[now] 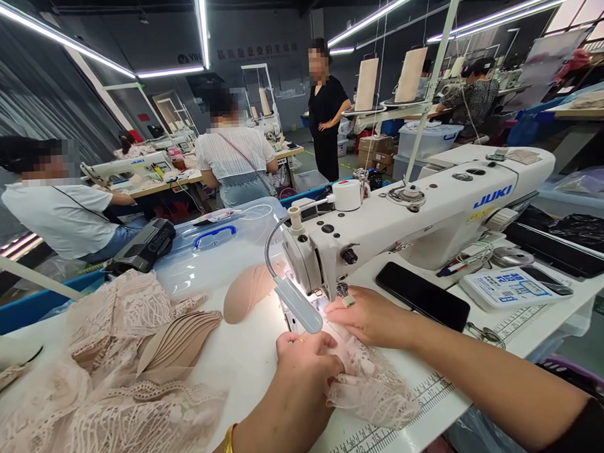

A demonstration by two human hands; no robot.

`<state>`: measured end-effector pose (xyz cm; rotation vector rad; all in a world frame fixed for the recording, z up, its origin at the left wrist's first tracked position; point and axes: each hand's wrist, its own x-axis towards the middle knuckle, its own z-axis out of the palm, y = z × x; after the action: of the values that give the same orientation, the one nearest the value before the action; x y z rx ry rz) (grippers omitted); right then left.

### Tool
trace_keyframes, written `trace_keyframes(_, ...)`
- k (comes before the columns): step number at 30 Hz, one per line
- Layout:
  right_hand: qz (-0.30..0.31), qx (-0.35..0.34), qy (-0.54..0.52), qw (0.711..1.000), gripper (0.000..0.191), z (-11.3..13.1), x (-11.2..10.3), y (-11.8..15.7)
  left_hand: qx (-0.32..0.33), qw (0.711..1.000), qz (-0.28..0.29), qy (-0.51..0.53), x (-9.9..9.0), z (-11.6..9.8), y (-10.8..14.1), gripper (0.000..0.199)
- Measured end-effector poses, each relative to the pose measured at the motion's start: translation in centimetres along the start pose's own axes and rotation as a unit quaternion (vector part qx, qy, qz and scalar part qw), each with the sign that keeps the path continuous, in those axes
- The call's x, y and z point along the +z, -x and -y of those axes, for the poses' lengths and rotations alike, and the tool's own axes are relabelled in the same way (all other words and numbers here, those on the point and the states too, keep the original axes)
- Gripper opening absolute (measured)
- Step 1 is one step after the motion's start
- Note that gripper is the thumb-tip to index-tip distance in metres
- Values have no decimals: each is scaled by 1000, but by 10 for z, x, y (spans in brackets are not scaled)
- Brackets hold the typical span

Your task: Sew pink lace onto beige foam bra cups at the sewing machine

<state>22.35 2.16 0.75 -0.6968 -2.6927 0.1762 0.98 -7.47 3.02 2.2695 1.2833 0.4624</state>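
A pale pink lace fabric lies on the white sewing table, its upper end under the head of the JUKI sewing machine. With bent fingers and thumb, my left hand grips the left edge of this lace, just in front of the needle area. My right hand has its fingers closed on the fabric close beside the presser foot. A small lit lamp on a bendy neck hangs over the work and hides part of the needle area and some fingertips.
Left of my hands are heaped lace pieces, a stack of beige molded cups and a pink cup piece. A black phone and a white box lie to the right. Several people are at the machines behind.
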Motion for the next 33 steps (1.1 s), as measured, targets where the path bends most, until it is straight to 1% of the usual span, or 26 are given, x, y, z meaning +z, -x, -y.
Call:
trace_keyframes(4, -1, -2, 11, 1000, 25, -1, 2, -1, 18, 1000, 21, -6, -13, 1, -4, 16)
trace_keyframes(7, -3, -3, 14, 1000, 24, -1, 3, -1, 35, 998, 38, -25, -23, 5, -7, 16)
trace_keyframes(10, -14, -7, 11, 1000, 24, -1, 4, -1, 56, 996, 43, -50, -33, 11, -12, 18)
trace_keyframes(15, -25, -45, 11, 999, 26, -2, 3, -1, 86, 989, 58, -104, -46, 18, -20, 19)
trace_keyframes(19, -12, -84, 2, 996, 26, -3, 3, -1, 97, 985, 63, -125, -50, 22, -23, 16)
trace_keyframes(23, -5, -100, -13, 995, 27, -2, 0, -1, 95, 984, 65, -133, -53, 22, -23, 15)
trace_keyframes(29, 18, -80, -14, 997, 27, 1, -4, 1, 100, 983, 54, -148, -55, 20, -20, 17)
trace_keyframes(33, 20, -56, -22, 998, 25, 2, -4, 2, 115, 981, 47, -146, -52, 22, -18, 23)
